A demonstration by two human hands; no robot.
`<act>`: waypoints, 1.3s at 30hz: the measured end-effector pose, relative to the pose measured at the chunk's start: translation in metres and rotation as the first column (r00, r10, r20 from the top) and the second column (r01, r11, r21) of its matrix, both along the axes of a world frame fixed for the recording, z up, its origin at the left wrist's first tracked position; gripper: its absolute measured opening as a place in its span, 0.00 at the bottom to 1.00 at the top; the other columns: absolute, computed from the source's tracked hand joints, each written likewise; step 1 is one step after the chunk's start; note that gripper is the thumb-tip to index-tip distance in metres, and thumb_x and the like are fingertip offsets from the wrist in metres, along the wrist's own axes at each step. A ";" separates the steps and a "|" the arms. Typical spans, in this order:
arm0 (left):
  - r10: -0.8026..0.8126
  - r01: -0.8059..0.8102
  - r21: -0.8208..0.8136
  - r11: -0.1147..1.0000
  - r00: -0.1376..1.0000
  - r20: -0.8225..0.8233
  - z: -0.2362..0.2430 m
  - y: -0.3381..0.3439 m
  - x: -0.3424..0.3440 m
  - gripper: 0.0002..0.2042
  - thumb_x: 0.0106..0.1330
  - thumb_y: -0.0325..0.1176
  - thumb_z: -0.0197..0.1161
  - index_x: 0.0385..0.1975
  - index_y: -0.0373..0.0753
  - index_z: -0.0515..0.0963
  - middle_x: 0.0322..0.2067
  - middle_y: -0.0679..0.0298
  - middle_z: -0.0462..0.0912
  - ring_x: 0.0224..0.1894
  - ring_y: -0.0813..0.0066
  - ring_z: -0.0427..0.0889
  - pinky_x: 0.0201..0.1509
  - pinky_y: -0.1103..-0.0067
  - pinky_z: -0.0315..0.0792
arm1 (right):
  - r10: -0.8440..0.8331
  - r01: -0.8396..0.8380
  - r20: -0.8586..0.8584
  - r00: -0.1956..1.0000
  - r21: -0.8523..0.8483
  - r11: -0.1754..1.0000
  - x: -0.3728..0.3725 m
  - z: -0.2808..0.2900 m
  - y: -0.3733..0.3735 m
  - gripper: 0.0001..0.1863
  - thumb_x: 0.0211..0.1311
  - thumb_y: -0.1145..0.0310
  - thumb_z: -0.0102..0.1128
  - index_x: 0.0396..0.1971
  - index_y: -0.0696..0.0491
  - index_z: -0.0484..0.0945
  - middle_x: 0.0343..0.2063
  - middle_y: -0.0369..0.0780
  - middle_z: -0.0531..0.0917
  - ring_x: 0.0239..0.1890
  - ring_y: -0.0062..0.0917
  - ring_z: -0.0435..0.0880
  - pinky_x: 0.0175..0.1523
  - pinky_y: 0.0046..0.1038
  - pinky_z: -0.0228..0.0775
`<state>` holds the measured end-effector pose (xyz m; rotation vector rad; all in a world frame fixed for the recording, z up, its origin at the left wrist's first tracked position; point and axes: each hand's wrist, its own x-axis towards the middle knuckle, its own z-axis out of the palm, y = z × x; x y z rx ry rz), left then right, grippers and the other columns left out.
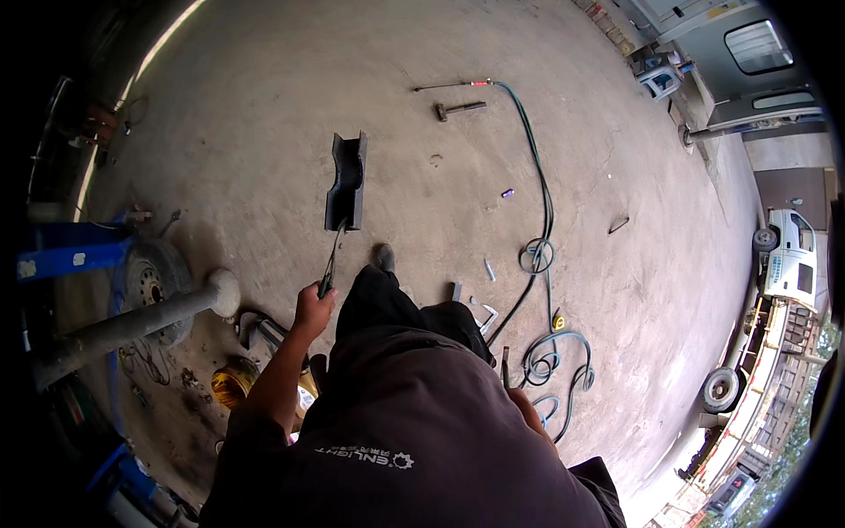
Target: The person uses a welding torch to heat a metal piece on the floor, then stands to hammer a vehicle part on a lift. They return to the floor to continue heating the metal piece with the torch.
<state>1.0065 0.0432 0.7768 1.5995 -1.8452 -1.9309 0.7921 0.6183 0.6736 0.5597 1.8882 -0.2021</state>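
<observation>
One left hand (315, 308) gripping tongs (331, 267) at channel (349, 180) edge | right hand (523, 403) (half hidden): can't tell | wide floor (255, 114) beyond

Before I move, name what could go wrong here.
The tongs in your left hand meet the dark metal channel only at its near end, so it might twist or slip if lifted. Your shoe is close to that end, so a dropped channel could strike it. The hose lies in loops to your right, so a step that way might snag.
</observation>
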 end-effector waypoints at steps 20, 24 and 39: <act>0.517 -0.493 0.373 0.786 0.855 0.041 0.077 -0.188 -0.390 0.06 0.69 0.30 0.61 0.30 0.38 0.73 0.16 0.69 0.69 0.13 0.83 0.64 0.15 0.81 0.59 | 0.527 -0.519 0.147 0.837 -0.094 0.850 -0.692 -0.081 -0.425 0.07 0.53 0.75 0.69 0.24 0.62 0.81 0.17 0.44 0.79 0.15 0.31 0.79 0.21 0.37 0.71; 0.582 -0.594 0.329 0.734 0.800 0.146 0.062 -0.179 -0.493 0.08 0.69 0.32 0.61 0.28 0.40 0.73 0.15 0.70 0.69 0.12 0.84 0.64 0.13 0.81 0.57 | 0.705 -0.705 -0.012 0.709 -0.065 0.707 -0.870 -0.039 -0.535 0.09 0.50 0.75 0.70 0.22 0.63 0.79 0.15 0.44 0.78 0.14 0.33 0.79 0.21 0.37 0.70; 0.830 -0.859 0.178 0.480 0.510 0.224 -0.098 -0.108 -0.817 0.11 0.67 0.36 0.64 0.25 0.37 0.75 0.14 0.68 0.72 0.11 0.77 0.70 0.13 0.75 0.63 | 0.804 -0.796 -0.007 0.595 -0.142 0.588 -1.247 -0.045 -0.793 0.07 0.59 0.71 0.65 0.26 0.55 0.76 0.13 0.41 0.75 0.12 0.29 0.74 0.18 0.34 0.64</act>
